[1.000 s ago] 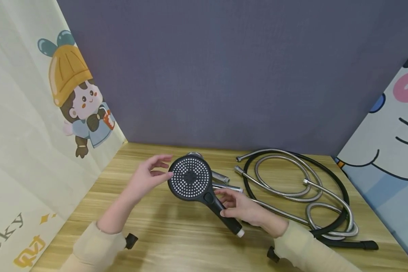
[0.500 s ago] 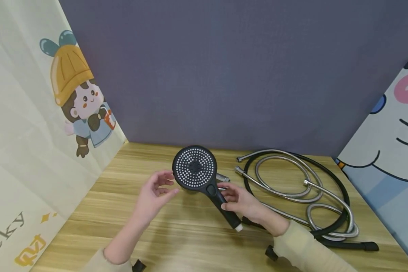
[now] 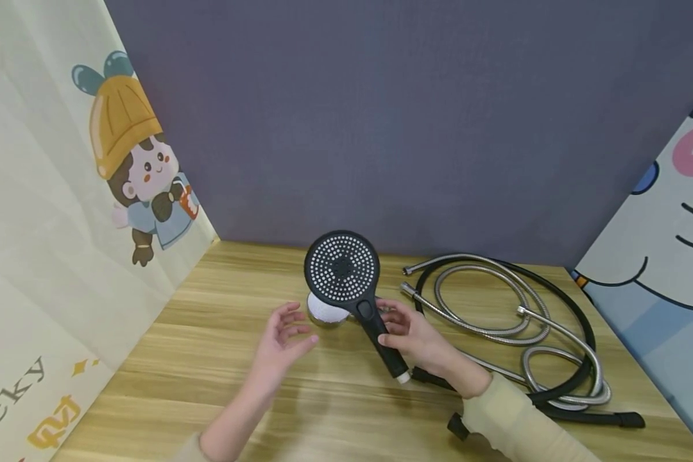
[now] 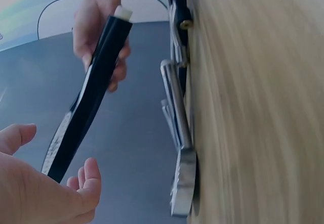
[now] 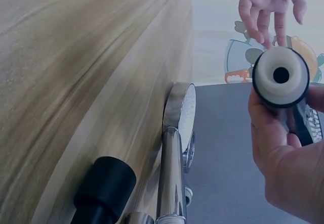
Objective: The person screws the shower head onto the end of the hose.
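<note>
My right hand grips the handle of a black hand shower, raised over the table with its face of white nozzles toward the head camera. The handle slants down to the right and ends in a white threaded-looking tip with a hole in it. My left hand hangs in the air left of and below the shower's face, thumb and fingers spread and holding nothing. Beneath the black shower lies a chrome hand shower on the wooden table; in the head view its handle is largely hidden.
Coiled metal shower hoses and a black hose lie at the right of the table. A black hose end is near my right hand. A dark grey panel stands behind, with printed curtains at both sides.
The black shower has moved up and slightly right and stands more upright, away from my left hand. My left hand has shifted right and lower. More of the chrome shower's face now shows.
</note>
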`<state>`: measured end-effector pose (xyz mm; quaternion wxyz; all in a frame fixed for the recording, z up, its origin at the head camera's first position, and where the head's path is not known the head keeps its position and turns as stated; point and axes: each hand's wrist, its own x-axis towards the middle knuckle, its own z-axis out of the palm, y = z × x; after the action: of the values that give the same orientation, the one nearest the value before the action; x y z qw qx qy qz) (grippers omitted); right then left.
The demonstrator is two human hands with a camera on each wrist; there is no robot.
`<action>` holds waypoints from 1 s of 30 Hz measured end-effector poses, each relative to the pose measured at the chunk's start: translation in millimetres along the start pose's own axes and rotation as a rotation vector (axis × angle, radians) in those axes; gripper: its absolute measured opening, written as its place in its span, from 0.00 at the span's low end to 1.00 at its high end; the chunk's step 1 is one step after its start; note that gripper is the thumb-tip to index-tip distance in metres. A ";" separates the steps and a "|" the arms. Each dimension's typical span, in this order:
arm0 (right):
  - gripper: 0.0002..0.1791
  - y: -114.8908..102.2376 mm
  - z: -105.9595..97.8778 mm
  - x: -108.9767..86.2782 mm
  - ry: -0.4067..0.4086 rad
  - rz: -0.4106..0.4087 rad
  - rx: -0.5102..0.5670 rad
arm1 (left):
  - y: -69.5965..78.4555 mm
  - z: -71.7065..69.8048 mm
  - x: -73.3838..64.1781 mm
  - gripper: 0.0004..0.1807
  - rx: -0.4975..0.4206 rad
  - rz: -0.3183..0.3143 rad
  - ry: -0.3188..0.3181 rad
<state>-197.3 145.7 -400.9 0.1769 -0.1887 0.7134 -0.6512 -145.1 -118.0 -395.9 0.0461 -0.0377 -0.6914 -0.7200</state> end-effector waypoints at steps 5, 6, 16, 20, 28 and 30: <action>0.37 0.7 1.3 2.1 0.024 -0.029 0.018 | -6.0 11.9 0.0 0.38 -0.045 -0.008 -0.022; 0.37 0.9 1.5 2.4 0.028 -0.033 0.020 | -7.1 14.2 0.3 0.38 -0.051 -0.006 -0.029; 0.37 2.7 2.5 6.2 0.076 -0.045 0.019 | -17.0 33.1 6.7 0.39 -0.037 -0.011 -0.085; 0.37 2.3 4.8 7.9 0.100 -0.034 0.044 | -20.1 42.2 10.1 0.39 -0.057 -0.035 -0.099; 0.38 3.5 8.5 7.8 0.099 -0.018 0.071 | -28.5 57.6 19.2 0.38 -0.073 -0.027 -0.095; 0.38 4.5 8.7 7.6 0.086 -0.021 0.069 | -29.9 59.7 22.1 0.37 -0.076 -0.009 -0.087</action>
<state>-199.7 134.8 -406.3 0.1453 -0.1618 0.6953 -0.6850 -171.1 -57.5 -420.5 0.0113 -0.0679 -0.6652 -0.7435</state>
